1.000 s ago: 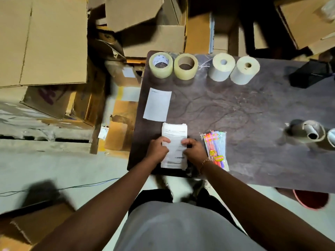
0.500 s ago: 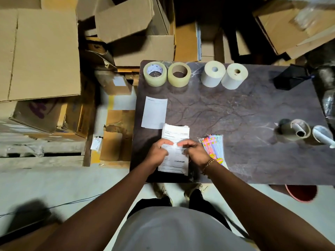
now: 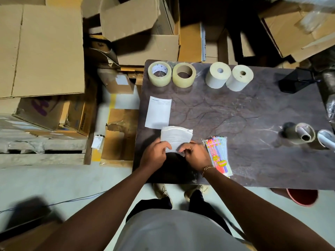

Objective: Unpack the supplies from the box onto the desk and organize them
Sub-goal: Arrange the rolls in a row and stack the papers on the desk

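A stack of white printed paper slips (image 3: pixel 176 137) is held above the near left part of the dark desk (image 3: pixel 235 124). My left hand (image 3: pixel 155 154) grips its left lower edge and my right hand (image 3: pixel 194 153) pinches its right lower edge; the stack's lower part is hidden by my fingers. A single white slip (image 3: pixel 158 112) lies flat just beyond. A colourful plastic packet (image 3: pixel 218 154) lies to the right of my right hand. Two clear tape rolls (image 3: pixel 159 73) (image 3: pixel 184 74) and two beige paper rolls (image 3: pixel 217 75) (image 3: pixel 239 77) stand along the far edge.
Cardboard boxes (image 3: pixel 45 51) are piled on the floor to the left and behind the desk. A black object (image 3: pixel 297 82) sits at the desk's far right. Cardboard tubes (image 3: pixel 301 133) lie at the right edge. A red bucket (image 3: pixel 302 196) stands under the desk.
The slip stack has been lifted and tilted up from lying flat, so less of it shows now. Both hands have shifted slightly toward its lower end. The camera view has tilted down.
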